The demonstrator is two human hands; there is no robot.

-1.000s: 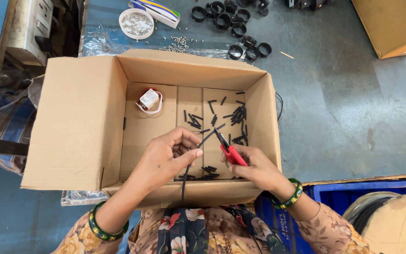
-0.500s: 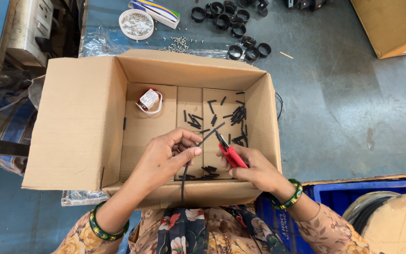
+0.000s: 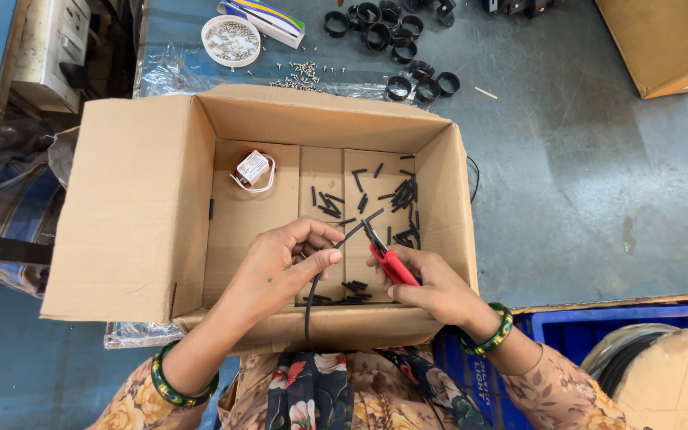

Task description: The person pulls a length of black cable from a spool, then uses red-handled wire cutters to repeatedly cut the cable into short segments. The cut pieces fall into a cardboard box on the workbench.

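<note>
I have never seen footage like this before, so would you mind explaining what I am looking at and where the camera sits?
The camera is worn on a person's head and looks down, so you see their own two bare hands from above. There is no machine here. The hands work over an open cardboard box standing on a grey table. The left hand pinches a thin black tube that runs down towards the person's lap. The right hand holds red-handled cutters, their tip at the tube's free end. Inside the box lie many short black tube pieces and a small white part with looped wires. Beyond the box are black rings, loose screws and a round white dish of screws. A blue crate sits at the lower right.
</note>
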